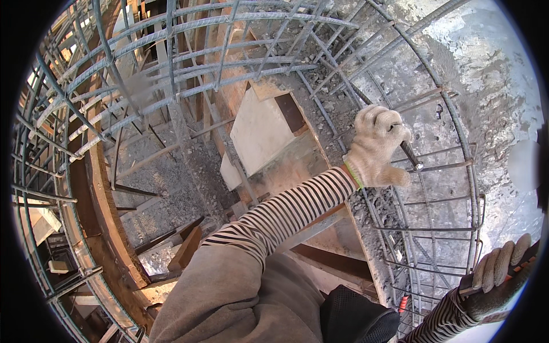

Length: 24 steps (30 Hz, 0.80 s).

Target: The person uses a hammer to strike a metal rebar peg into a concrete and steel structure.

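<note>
My left hand [376, 143], in a knitted off-white glove with a green-edged cuff, reaches out over the rebar cage. Its fingers curl around a dark steel bar [409, 153], which slants down to the right and ends in a bright tip; the thumb sticks out below. At the lower right edge my right hand [502, 267], also gloved, wraps round a black tool with orange trim [517, 267]. Most of that tool is cut off by the picture's rim, so its kind does not show. Curved rebar [457, 123] and thinner crossing bars surround the left hand.
A dense curved rebar grid [171, 54] spans the upper left. Curved timber formwork [106, 211] edges the left side. A pale board [260, 131] lies near the middle, with concrete rubble [331, 86] beside it. Rough grey concrete [497, 86] is at right.
</note>
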Each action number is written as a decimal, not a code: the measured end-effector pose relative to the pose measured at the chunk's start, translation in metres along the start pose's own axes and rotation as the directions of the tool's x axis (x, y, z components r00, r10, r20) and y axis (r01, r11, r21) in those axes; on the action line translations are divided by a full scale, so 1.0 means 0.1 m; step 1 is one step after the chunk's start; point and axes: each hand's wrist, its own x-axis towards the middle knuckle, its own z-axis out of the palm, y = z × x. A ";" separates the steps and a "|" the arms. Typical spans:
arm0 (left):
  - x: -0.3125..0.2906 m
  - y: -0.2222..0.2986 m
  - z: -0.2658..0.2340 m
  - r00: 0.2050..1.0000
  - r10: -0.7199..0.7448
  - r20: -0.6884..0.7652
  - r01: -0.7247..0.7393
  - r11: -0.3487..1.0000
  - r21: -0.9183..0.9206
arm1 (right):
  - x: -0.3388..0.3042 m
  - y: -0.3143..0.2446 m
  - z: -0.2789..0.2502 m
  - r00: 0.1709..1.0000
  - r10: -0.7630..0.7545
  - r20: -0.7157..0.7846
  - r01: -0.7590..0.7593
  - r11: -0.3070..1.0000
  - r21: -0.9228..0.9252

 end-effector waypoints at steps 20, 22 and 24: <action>1.24 0.62 -0.64 0.988 -0.129 -0.082 0.064 0.835 -0.547 | -1.17 1.41 0.25 0.890 0.320 -0.325 -0.349 0.936 -0.034; 1.02 0.94 -1.00 0.987 -0.133 -0.095 0.028 0.711 -0.702 | -1.22 1.60 0.21 0.839 0.361 -0.408 -0.358 0.930 0.086; 0.82 1.17 -1.43 0.986 -0.118 -0.117 -0.017 0.626 -0.780 | -1.24 1.80 0.30 0.761 0.372 -0.532 -0.347 0.926 0.151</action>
